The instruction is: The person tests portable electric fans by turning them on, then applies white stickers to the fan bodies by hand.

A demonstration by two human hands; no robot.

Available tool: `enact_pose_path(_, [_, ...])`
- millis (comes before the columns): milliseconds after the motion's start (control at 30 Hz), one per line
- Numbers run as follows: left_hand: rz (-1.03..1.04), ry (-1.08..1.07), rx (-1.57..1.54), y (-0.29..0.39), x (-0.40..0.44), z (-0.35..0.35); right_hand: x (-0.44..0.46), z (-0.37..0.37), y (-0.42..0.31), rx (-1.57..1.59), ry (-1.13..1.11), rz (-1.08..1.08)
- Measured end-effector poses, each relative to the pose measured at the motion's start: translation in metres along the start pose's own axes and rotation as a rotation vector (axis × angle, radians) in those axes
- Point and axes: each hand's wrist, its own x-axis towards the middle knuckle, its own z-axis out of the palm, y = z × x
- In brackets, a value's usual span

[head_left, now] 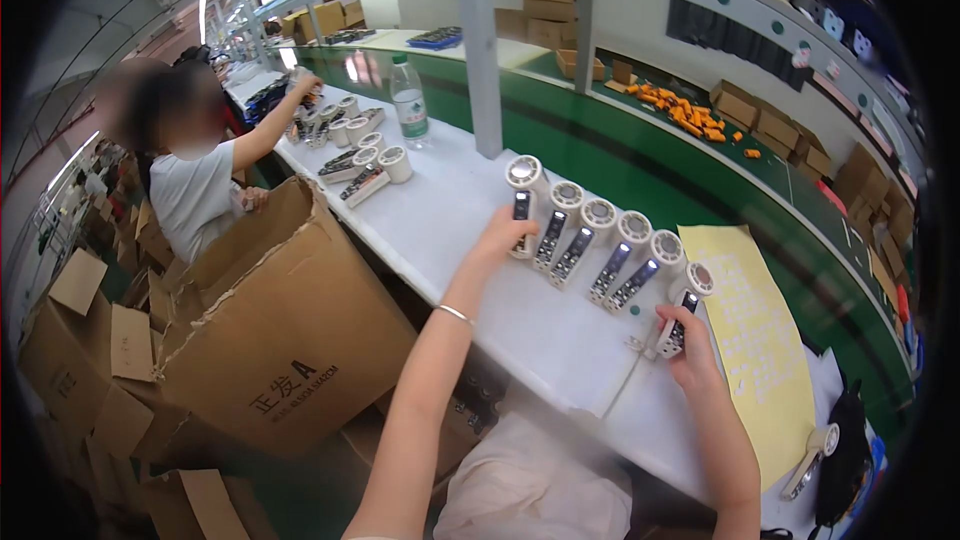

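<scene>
White units with round, grille-like heads and dark circuit boards in their handles, which look like handheld fans, stand in a row on the white bench. My left hand (504, 232) has its fingers round the handle of the leftmost fan (524, 176). My right hand (694, 352) grips the handle of the rightmost fan (697, 280), tilted near the yellow sheet (760, 340). Several more fans (598, 215) stand close together between my hands. Thin wires (637, 348) lie beside the right-hand fan.
A large cardboard box (290, 330) stands left of the bench (540, 350). Beyond it, a person (195, 170) reaches toward more fans (365, 155). A water bottle (409, 105) and a metal post (480, 60) stand along the far edge. Orange parts (685, 112) lie on the green conveyor (640, 155).
</scene>
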Motion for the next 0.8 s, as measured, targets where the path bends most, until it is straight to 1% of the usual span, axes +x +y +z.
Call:
enact_pose_path(67, [-0.041,0.043,-0.028,0.009,0.001,0.006,0.012,-0.001,0.0,-0.001,-0.027,0.063])
enact_pose_path(133, [-0.043,0.05,0.229,-0.005,0.018,0.0,0.02,0.004,-0.001,-0.016,-0.042,0.058])
enact_pose_path(200, [-0.008,0.112,0.193,-0.003,0.013,0.003,0.019,0.012,-0.003,-0.025,-0.014,0.061])
enact_pose_path(300, [-0.083,0.018,0.436,0.018,0.005,-0.006,0.02,0.007,-0.009,-0.243,-0.021,0.104])
enact_pose_path(333, [-0.022,0.071,0.599,0.016,0.006,-0.008,0.018,0.006,-0.012,-0.33,-0.008,0.118])
enact_pose_path(367, [0.041,0.123,0.761,0.013,0.006,-0.008,0.03,-0.008,-0.012,-0.429,-0.104,0.141])
enact_pose_path(400, [0.106,0.174,0.922,0.016,0.005,-0.008,0.028,-0.005,-0.016,-0.51,-0.088,0.129])
enact_pose_path(467, [0.113,0.205,0.918,0.024,0.003,-0.013,0.021,-0.001,-0.027,-0.668,-0.052,0.103])
enact_pose_path(500, [0.116,0.219,0.918,0.029,0.0,-0.019,0.024,-0.008,-0.03,-0.767,-0.111,0.085])
enact_pose_path(567, [0.355,0.411,0.881,0.009,0.017,-0.054,0.015,-0.005,-0.048,-0.953,-0.077,0.062])
enact_pose_path(600, [0.392,0.508,0.953,0.019,0.011,-0.074,0.005,-0.005,-0.058,-1.043,-0.058,0.055])
enact_pose_path(633, [0.454,0.597,1.026,0.022,0.009,-0.1,-0.001,-0.006,-0.064,-1.21,-0.011,0.001])
enact_pose_path(667, [0.438,0.718,1.151,0.026,0.004,-0.127,-0.01,-0.003,-0.069,-1.215,-0.036,-0.014])
enact_pose_path(700, [0.322,0.93,1.272,0.028,-0.001,-0.147,-0.021,0.002,-0.071,-1.22,-0.064,-0.026])
enact_pose_path(767, [0.006,1.083,1.213,0.045,-0.008,-0.189,-0.043,0.017,-0.073,-1.19,-0.128,-0.022])
enact_pose_path(800, [-0.048,1.043,1.219,0.043,-0.002,-0.211,-0.048,0.025,-0.069,-1.172,-0.164,-0.038])
